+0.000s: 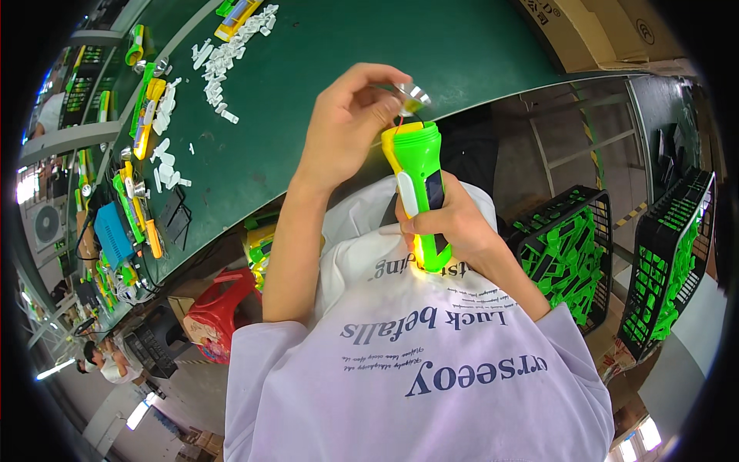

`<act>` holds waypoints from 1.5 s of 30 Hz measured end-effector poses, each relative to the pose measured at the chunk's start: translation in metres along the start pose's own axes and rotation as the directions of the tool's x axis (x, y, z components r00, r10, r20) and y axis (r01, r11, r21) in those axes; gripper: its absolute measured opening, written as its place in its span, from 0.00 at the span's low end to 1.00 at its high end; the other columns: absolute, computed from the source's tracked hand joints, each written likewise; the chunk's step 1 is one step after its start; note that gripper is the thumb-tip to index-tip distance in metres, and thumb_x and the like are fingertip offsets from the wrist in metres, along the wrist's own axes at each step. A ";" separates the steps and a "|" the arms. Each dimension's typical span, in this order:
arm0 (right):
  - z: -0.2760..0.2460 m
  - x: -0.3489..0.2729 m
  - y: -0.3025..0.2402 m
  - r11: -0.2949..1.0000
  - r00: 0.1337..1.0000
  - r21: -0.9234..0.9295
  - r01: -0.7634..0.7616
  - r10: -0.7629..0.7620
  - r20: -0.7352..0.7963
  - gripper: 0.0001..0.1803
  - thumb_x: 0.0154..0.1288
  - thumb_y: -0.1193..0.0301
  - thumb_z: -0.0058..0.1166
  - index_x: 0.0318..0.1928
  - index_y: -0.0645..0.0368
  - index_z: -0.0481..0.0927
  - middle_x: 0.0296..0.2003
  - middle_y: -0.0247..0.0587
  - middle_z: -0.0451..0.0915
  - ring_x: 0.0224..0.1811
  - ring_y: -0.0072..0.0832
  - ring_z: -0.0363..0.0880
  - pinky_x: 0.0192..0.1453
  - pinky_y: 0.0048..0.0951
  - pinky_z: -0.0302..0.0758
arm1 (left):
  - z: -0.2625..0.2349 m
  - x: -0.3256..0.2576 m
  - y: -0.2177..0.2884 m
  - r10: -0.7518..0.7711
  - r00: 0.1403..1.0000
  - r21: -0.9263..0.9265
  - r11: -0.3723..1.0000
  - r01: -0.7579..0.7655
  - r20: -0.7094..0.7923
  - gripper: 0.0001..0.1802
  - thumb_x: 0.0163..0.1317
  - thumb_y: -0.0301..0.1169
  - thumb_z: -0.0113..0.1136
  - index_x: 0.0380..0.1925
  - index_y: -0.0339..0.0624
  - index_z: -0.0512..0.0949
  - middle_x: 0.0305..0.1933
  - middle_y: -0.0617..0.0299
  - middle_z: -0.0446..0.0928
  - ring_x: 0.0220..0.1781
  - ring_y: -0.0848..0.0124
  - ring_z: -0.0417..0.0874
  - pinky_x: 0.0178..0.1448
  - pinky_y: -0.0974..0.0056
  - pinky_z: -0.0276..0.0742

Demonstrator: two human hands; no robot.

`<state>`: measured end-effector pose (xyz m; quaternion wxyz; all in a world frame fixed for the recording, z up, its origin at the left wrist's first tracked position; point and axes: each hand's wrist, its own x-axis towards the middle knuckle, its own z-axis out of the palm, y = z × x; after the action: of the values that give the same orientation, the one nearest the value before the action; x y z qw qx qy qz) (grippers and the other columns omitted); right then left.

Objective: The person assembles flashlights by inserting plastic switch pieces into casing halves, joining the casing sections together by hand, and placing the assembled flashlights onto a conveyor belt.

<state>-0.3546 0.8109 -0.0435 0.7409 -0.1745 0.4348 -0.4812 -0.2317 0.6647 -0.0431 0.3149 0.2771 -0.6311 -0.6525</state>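
My right hand [450,219] is wrapped round the body of a green and yellow flashlight [419,165], held upright before my chest with its wide head up. A white switch strip runs along its side, and light glows near its lower end. Just above the head, my left hand [358,115] pinches a shiny silver reflector cup [413,97] between thumb and fingers. A thin red wire shows between the reflector and the flashlight's open head. The reflector is tilted and apart from the rim.
Small white plastic pieces [219,65] lie scattered on the green table [323,38], with more flashlight parts [142,123] along its left side. Black crates [566,254] of green parts stand at the right. A cardboard box [600,35] sits at the far right, a red stool [219,312] lower left.
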 end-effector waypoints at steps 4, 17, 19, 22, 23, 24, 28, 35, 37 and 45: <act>-0.003 0.001 -0.005 1.000 1.000 0.011 -0.014 0.014 -0.020 0.17 0.40 0.83 0.55 0.36 0.63 0.72 0.23 0.39 0.75 0.22 0.28 0.76 0.28 0.31 0.78 | 0.007 -0.005 0.002 0.038 0.982 0.029 0.999 -0.034 -0.185 0.09 0.66 0.25 0.60 0.45 0.35 0.77 0.45 0.59 0.81 0.38 0.77 0.78 0.43 0.71 0.76; -0.003 0.003 -0.002 0.999 0.999 -0.039 -0.024 0.025 0.025 0.23 0.38 0.86 0.56 0.40 0.64 0.71 0.25 0.40 0.76 0.22 0.28 0.76 0.30 0.32 0.78 | 0.012 -0.011 0.003 0.347 0.913 0.210 0.929 -0.304 -0.214 0.05 0.62 0.21 0.63 0.36 0.33 0.77 0.49 0.56 0.74 0.38 0.77 0.79 0.44 0.71 0.77; -0.005 0.003 0.000 0.996 0.999 -0.084 -0.023 0.026 0.028 0.26 0.37 0.86 0.56 0.43 0.63 0.70 0.26 0.40 0.76 0.23 0.28 0.77 0.31 0.31 0.79 | 0.013 -0.013 0.006 0.346 0.913 0.286 0.917 -0.279 -0.218 0.05 0.62 0.21 0.63 0.36 0.32 0.78 0.49 0.55 0.74 0.39 0.76 0.80 0.44 0.71 0.78; -0.008 0.003 -0.001 0.988 0.999 -0.153 -0.010 0.018 0.050 0.28 0.40 0.85 0.59 0.47 0.64 0.70 0.29 0.39 0.77 0.27 0.26 0.79 0.33 0.27 0.77 | 0.012 -0.016 0.010 0.449 0.876 0.432 0.835 -0.341 -0.177 0.05 0.58 0.19 0.64 0.34 0.33 0.78 0.44 0.54 0.76 0.35 0.71 0.82 0.38 0.69 0.79; -0.009 0.002 -0.001 0.988 0.999 -0.153 -0.009 0.017 0.051 0.28 0.40 0.85 0.59 0.47 0.64 0.70 0.29 0.39 0.77 0.27 0.26 0.79 0.33 0.27 0.77 | 0.013 -0.015 0.013 0.449 0.876 0.432 0.835 -0.341 -0.177 0.05 0.58 0.19 0.64 0.34 0.33 0.78 0.44 0.54 0.76 0.35 0.71 0.82 0.38 0.69 0.79; -0.009 0.003 -0.001 0.986 0.998 -0.166 0.005 0.006 0.070 0.29 0.39 0.85 0.59 0.48 0.64 0.70 0.29 0.39 0.77 0.27 0.26 0.79 0.33 0.27 0.77 | 0.014 -0.014 0.016 0.500 0.854 0.460 0.798 -0.390 -0.143 0.05 0.58 0.19 0.64 0.34 0.33 0.78 0.43 0.54 0.76 0.35 0.70 0.82 0.37 0.69 0.79; -0.011 0.000 -0.001 0.997 0.997 -0.071 -0.007 0.013 0.079 0.30 0.39 0.84 0.58 0.49 0.63 0.70 0.29 0.39 0.77 0.28 0.27 0.79 0.33 0.28 0.77 | 0.014 -0.011 0.010 0.439 0.878 0.391 0.855 -0.342 -0.192 0.05 0.58 0.19 0.64 0.34 0.33 0.78 0.43 0.54 0.76 0.37 0.69 0.83 0.37 0.68 0.80; -0.012 0.002 0.005 0.999 0.994 0.034 -0.010 0.006 0.107 0.34 0.34 0.80 0.58 0.50 0.63 0.68 0.26 0.41 0.75 0.24 0.28 0.77 0.31 0.31 0.80 | 0.013 -0.016 0.008 0.399 0.888 0.360 0.882 -0.304 -0.230 0.05 0.60 0.19 0.63 0.36 0.33 0.78 0.44 0.53 0.76 0.38 0.69 0.82 0.41 0.67 0.83; -0.012 0.002 0.005 0.999 0.993 0.035 -0.002 -0.002 0.117 0.34 0.33 0.80 0.57 0.50 0.65 0.67 0.27 0.42 0.76 0.24 0.29 0.77 0.30 0.32 0.80 | 0.012 -0.015 0.009 0.418 0.881 0.363 0.874 -0.322 -0.224 0.05 0.60 0.20 0.62 0.36 0.33 0.79 0.44 0.52 0.76 0.39 0.68 0.82 0.41 0.66 0.84; -0.013 0.002 0.005 0.997 0.995 0.082 -0.003 -0.004 0.096 0.34 0.33 0.80 0.57 0.49 0.66 0.67 0.27 0.43 0.76 0.23 0.29 0.77 0.31 0.31 0.80 | 0.009 -0.011 0.009 0.464 0.868 0.419 0.834 -0.360 -0.178 0.06 0.59 0.20 0.63 0.37 0.34 0.79 0.42 0.53 0.77 0.37 0.67 0.82 0.41 0.66 0.83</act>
<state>-0.3616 0.8134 -0.0554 0.7674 -0.1669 0.3783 -0.4900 -0.2305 0.6791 -0.0340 0.4745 0.2746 -0.7387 -0.3921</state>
